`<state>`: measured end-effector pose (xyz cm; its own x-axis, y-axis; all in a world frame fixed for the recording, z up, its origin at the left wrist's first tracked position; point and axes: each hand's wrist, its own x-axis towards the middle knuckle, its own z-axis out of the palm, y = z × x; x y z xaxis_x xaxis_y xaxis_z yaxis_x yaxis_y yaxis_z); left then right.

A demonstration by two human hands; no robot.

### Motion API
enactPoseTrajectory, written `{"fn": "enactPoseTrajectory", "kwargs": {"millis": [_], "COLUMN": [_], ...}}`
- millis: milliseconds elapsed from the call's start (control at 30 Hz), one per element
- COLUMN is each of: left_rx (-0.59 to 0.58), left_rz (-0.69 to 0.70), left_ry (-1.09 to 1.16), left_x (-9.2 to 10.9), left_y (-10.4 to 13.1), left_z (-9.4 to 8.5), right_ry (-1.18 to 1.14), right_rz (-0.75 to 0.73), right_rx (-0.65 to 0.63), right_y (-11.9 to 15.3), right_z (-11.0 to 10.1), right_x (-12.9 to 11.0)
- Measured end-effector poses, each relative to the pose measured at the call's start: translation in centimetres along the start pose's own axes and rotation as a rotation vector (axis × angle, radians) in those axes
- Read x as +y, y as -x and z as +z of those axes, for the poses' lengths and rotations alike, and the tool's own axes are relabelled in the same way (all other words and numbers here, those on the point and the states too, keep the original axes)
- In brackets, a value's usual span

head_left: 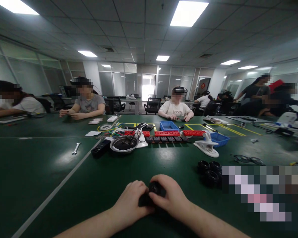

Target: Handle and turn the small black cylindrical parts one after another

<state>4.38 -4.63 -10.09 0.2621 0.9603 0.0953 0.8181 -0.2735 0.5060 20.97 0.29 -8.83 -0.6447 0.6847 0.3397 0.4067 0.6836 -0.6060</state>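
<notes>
Near the front of the green table, both hands are wrapped round dark objects that touch or meet. My left hand is closed on a black part, mostly hidden under its fingers. My right hand grips a round black part between thumb and fingers, its rounded top facing up. Whether the two hands hold one object or two pieces cannot be made out. Several black round parts stand in a group to the right of my right hand.
Across the table lie a wrench, a metal bowl, a black power strip, red trays, blue bins, a white clamp base and glasses. Several people sit opposite.
</notes>
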Motion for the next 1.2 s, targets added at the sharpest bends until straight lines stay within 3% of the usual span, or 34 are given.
{"fn": "enactPoseTrajectory", "kwargs": {"millis": [100,200,300,433,600,700,767,900,1067,1200], "left_rx": [-0.004,0.032,0.074,0.094,0.084,0.074,0.052,-0.012,-0.092,-0.091], "left_rz": [-0.04,-0.098,-0.133,-0.128,-0.107,-0.088,-0.071,-0.012,0.04,-0.008], "left_ry": [0.018,-0.002,-0.028,-0.043,-0.081,-0.1,-0.114,-0.132,-0.154,-0.223], "left_x": [0.1,-0.3,-1.0,-1.6,-1.7,-1.7,-1.6,-1.0,0.7,1.9], "left_y": [0.1,-0.1,-0.3,-0.4,-0.2,0.0,0.1,0.8,1.9,2.3], "left_z": [-0.3,-0.7,-1.0,-1.2,-1.3,-1.3,-1.5,-2.0,-1.7,-0.8], "right_ry": [-0.221,-0.319,-0.275,-0.036,0.144,0.2,0.228,0.29,0.202,0.143], "right_rz": [0.028,0.053,0.122,0.224,0.185,0.216,0.208,0.112,0.33,0.355], "right_rx": [0.236,0.306,0.232,0.047,-0.056,-0.087,-0.034,0.129,-0.07,-0.162], "right_y": [-0.3,-0.7,-0.8,-0.7,-1.0,-1.4,-1.2,0.9,5.3,6.1], "right_z": [-0.1,-0.1,0.0,-0.3,-0.7,-1.2,-1.8,-2.5,-0.8,0.2], "right_x": [1.3,2.9,4.0,4.1,3.1,2.5,1.8,0.2,-1.0,-1.9]}}
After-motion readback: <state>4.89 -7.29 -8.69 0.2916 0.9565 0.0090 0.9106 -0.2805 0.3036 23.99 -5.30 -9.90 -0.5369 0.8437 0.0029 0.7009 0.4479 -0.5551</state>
